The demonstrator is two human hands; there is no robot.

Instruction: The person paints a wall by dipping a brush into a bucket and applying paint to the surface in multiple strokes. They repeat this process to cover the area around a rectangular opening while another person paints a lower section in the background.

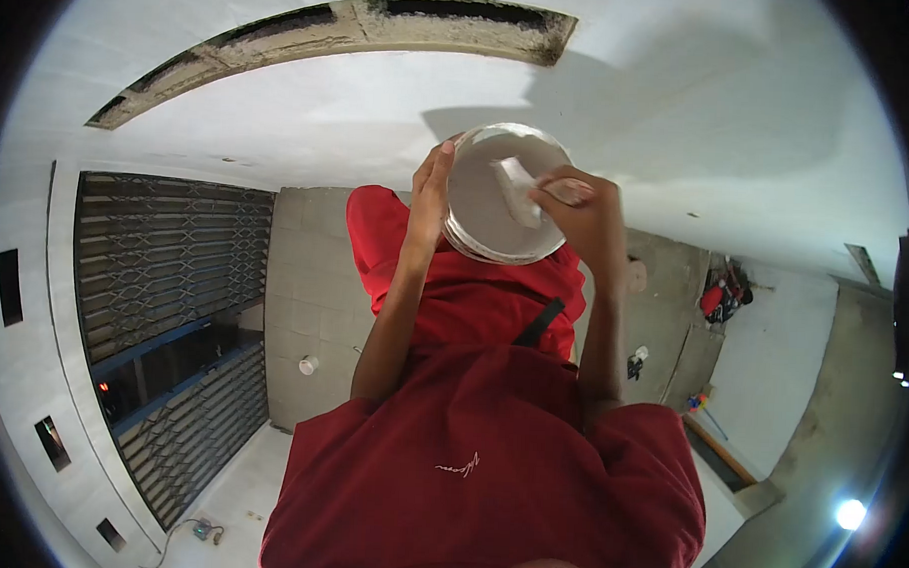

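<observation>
Tool (518,189), white, blurred, kind unclear: within the mouth of the bucket (467,199), pinched by the right hand (585,210). Bucket, white: left hand (433,191) clasping its side near the rim; steady hold advisable, tool strokes best kept inside. Beyond: pale wall (330,114), grey floor (314,279).

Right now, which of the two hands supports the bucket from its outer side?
The left hand: it lies against the outside of the white bucket, while the right hand grips a whitish tool.

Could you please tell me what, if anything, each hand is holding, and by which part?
The left hand holds the bucket by its side, near the rim; the right hand grips a white-coated tool by its handle.
</observation>
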